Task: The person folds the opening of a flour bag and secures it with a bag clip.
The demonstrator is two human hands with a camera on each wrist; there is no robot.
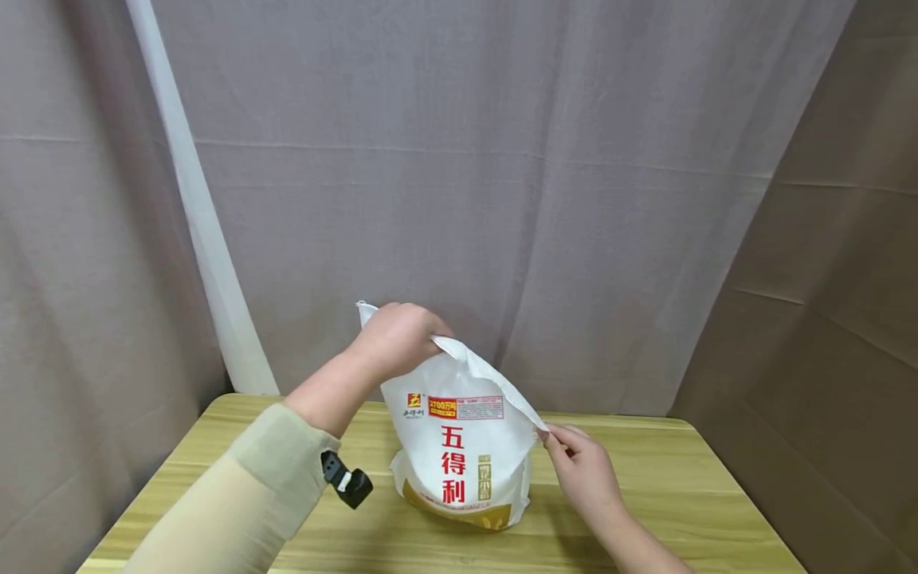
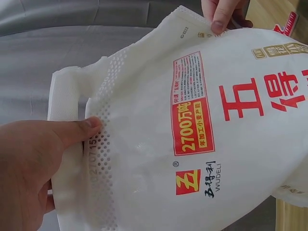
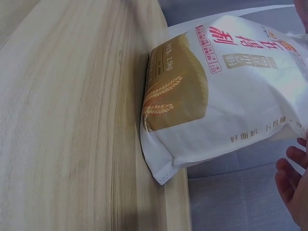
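Two bare hands hold the sealed top edge of a white woven flour bag printed with red Chinese characters and a gold wheat panel (image 1: 459,446), which stands upright on a light wooden table (image 1: 681,494) near its middle. At the bag's upper left corner, the left hand (image 1: 397,339) grips the raised, perforated seam, thumb pressed against the fabric as the left wrist view shows. At the bag's lower right corner of that same edge, the right hand (image 1: 582,470) pinches the tip between thumb and fingertips. Behind the bag hangs a grey fabric curtain (image 1: 502,159), with a white pole (image 1: 204,231) leaning to the bag's left.
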